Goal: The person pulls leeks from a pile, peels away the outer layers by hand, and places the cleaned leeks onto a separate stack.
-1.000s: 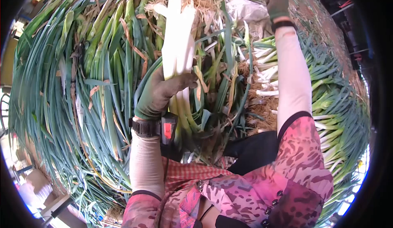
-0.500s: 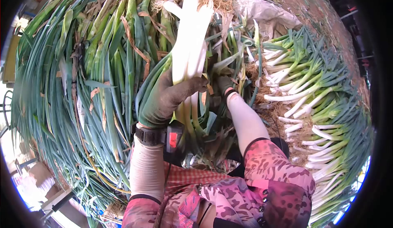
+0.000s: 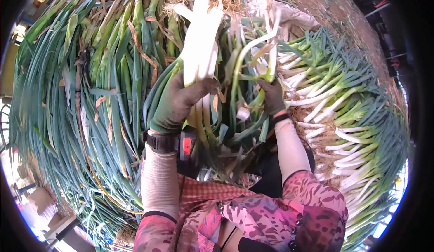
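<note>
My left hand (image 3: pixel 180 102), in a dark glove, is closed around a bunch of thick green onions (image 3: pixel 201 48). Their white shafts point up and away from me, with the roots at the far end. To the right, my gloved right hand (image 3: pixel 273 97) grips a couple of thinner green onions (image 3: pixel 273 62), one with a bent stalk. Loose leaves and dry scraps (image 3: pixel 235 150) lie below and between the hands.
A large heap of untrimmed green onions (image 3: pixel 58 98) fills the left side. On the right, cleaned green onions (image 3: pixel 352 130) lie in a long row, white ends inward. A pale sack (image 3: pixel 289 12) rests on the ground at the back.
My right hand has come up and to the right out of the leaves, now with thinner green onions in it. My left hand has shifted slightly left, still holding its bunch.
</note>
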A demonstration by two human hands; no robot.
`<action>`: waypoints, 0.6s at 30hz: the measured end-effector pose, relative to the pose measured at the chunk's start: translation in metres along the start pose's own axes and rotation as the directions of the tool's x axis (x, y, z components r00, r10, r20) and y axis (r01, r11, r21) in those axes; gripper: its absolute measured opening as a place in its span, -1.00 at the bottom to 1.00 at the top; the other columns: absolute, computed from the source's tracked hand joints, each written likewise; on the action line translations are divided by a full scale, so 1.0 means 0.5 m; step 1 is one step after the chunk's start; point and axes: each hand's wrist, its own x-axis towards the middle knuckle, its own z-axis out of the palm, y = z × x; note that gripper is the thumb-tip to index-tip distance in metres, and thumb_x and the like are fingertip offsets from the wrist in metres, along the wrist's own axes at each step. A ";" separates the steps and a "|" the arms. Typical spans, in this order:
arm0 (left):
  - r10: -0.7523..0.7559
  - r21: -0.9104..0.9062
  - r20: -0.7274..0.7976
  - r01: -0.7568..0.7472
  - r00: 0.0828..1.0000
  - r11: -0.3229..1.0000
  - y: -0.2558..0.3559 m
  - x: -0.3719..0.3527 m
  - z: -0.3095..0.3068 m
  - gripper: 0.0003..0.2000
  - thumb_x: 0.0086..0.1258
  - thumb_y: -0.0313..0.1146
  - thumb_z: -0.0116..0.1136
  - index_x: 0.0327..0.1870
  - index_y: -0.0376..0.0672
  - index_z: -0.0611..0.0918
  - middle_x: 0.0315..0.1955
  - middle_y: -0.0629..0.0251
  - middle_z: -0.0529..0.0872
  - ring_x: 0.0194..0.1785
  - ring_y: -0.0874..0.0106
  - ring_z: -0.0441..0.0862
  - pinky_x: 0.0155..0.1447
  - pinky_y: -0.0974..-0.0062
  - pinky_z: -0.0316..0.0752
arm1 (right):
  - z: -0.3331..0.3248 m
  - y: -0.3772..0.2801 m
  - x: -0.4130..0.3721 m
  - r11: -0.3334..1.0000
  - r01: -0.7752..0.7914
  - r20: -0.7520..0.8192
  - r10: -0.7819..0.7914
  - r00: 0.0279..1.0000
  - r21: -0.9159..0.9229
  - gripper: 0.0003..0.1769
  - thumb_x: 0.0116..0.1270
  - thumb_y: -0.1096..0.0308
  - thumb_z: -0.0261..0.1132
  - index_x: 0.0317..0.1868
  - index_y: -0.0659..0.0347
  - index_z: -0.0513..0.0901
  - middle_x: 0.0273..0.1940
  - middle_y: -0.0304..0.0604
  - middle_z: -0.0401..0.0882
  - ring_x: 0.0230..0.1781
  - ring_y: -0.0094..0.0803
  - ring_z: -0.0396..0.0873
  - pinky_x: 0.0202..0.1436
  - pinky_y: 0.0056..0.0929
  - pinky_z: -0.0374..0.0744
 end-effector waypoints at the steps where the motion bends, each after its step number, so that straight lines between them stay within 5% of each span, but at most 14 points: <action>1: -0.001 0.002 -0.004 0.001 1.000 1.000 0.000 0.001 0.006 -0.67 0.29 -0.35 0.24 0.00 -0.35 0.61 -0.21 0.21 0.73 -0.13 0.39 0.67 0.06 0.41 0.52 | 0.002 -0.014 0.008 0.999 -0.039 0.015 0.039 0.999 -0.023 -0.58 0.24 0.13 0.34 -0.12 0.37 0.64 -0.33 -0.20 0.64 -0.34 -0.57 0.52 -0.28 -0.49 0.49; 3: 0.001 -0.003 -0.011 -0.001 1.000 1.000 -0.003 0.001 0.016 -0.71 0.30 -0.37 0.25 -0.02 -0.34 0.61 -0.24 0.22 0.72 -0.17 0.41 0.67 0.04 0.45 0.52 | -0.020 0.032 0.066 0.901 -0.036 -0.061 0.011 0.998 -0.432 -0.53 0.27 0.05 0.33 -0.07 0.33 0.64 -0.34 -0.02 0.69 -0.33 -0.25 0.65 -0.23 -0.28 0.56; 5: 0.024 0.019 -0.029 -0.024 0.999 1.000 -0.005 0.000 0.013 -0.72 0.30 -0.38 0.25 -0.04 -0.35 0.61 -0.25 0.22 0.72 -0.18 0.42 0.67 0.03 0.46 0.52 | -0.008 0.012 0.083 0.769 0.025 -0.136 -0.145 0.980 -0.639 -0.51 0.27 0.01 0.32 -0.06 0.31 0.64 -0.32 0.09 0.70 -0.29 -0.03 0.69 -0.17 -0.14 0.58; 7: 0.032 -0.050 -0.053 -0.034 0.998 0.998 -0.013 -0.006 0.014 -0.73 0.30 -0.39 0.24 -0.05 -0.36 0.61 -0.27 0.22 0.72 -0.21 0.43 0.66 0.03 0.47 0.52 | 0.044 -0.139 -0.002 0.646 0.064 -0.129 -0.247 0.961 -0.761 -0.49 0.27 -0.02 0.33 -0.04 0.29 0.65 -0.29 0.16 0.70 -0.24 0.10 0.68 -0.13 -0.04 0.58; 10: 0.030 -0.050 -0.056 -0.032 0.998 0.998 -0.002 -0.008 0.014 -0.73 0.29 -0.39 0.25 -0.05 -0.35 0.61 -0.28 0.23 0.72 -0.22 0.43 0.66 0.01 0.48 0.52 | 0.051 -0.123 -0.018 0.827 0.173 -0.046 -0.232 0.972 -0.535 -0.49 0.27 -0.03 0.34 -0.07 0.29 0.64 -0.32 0.13 0.70 -0.29 0.06 0.69 -0.20 -0.05 0.60; 13: 0.105 -0.008 -0.085 -0.106 0.991 0.994 -0.020 0.007 0.016 -0.69 0.31 -0.36 0.27 0.00 -0.34 0.60 -0.24 0.26 0.72 -0.19 0.47 0.66 -0.01 0.50 0.53 | 0.106 -0.195 -0.094 0.564 0.224 0.018 -0.347 0.938 -0.794 -0.54 0.30 0.07 0.31 -0.05 0.34 0.60 -0.44 0.08 0.65 -0.44 -0.02 0.66 -0.37 -0.12 0.60; 14: 0.126 -0.004 -0.093 -0.127 0.988 0.992 -0.025 0.009 0.024 -0.67 0.31 -0.36 0.27 0.03 -0.33 0.59 -0.22 0.27 0.72 -0.18 0.48 0.66 -0.02 0.50 0.54 | 0.133 -0.202 -0.131 0.409 0.393 0.136 -0.530 0.837 -0.823 -0.58 0.27 0.16 0.31 -0.05 0.35 0.59 -0.35 0.09 0.64 -0.39 -0.03 0.64 -0.33 -0.16 0.60; 15: 0.235 -0.077 -0.045 -0.238 0.971 0.968 -0.049 0.016 0.028 -0.56 0.27 -0.36 0.35 0.13 -0.32 0.53 -0.18 0.33 0.69 -0.16 0.51 0.64 -0.01 0.49 0.55 | 0.167 -0.227 -0.178 0.451 0.435 0.217 -0.456 0.863 -0.780 -0.59 0.24 0.25 0.28 0.01 0.38 0.57 -0.24 0.14 0.64 -0.31 0.00 0.62 -0.25 -0.16 0.60; 16: 0.171 -0.042 -0.099 -0.176 0.980 0.984 -0.048 0.016 0.040 -0.59 0.19 -0.43 0.44 0.05 -0.28 0.58 -0.17 0.38 0.68 -0.11 0.57 0.59 -0.01 0.54 0.53 | 0.185 -0.231 -0.213 0.452 0.536 0.267 -0.532 0.804 -0.713 -0.58 0.24 0.27 0.27 0.02 0.39 0.56 -0.24 0.13 0.64 -0.31 0.01 0.62 -0.24 -0.16 0.60; 18: 0.343 -0.070 -0.065 -0.347 0.937 0.935 -0.049 0.015 0.043 -0.61 0.18 -0.47 0.41 0.03 -0.27 0.58 -0.16 0.37 0.68 -0.09 0.54 0.60 0.00 0.52 0.54 | 0.207 -0.234 -0.262 0.420 0.720 0.338 -0.677 0.654 -0.553 -0.58 0.24 0.30 0.26 0.05 0.41 0.55 -0.25 0.11 0.64 -0.30 0.04 0.61 -0.22 -0.15 0.60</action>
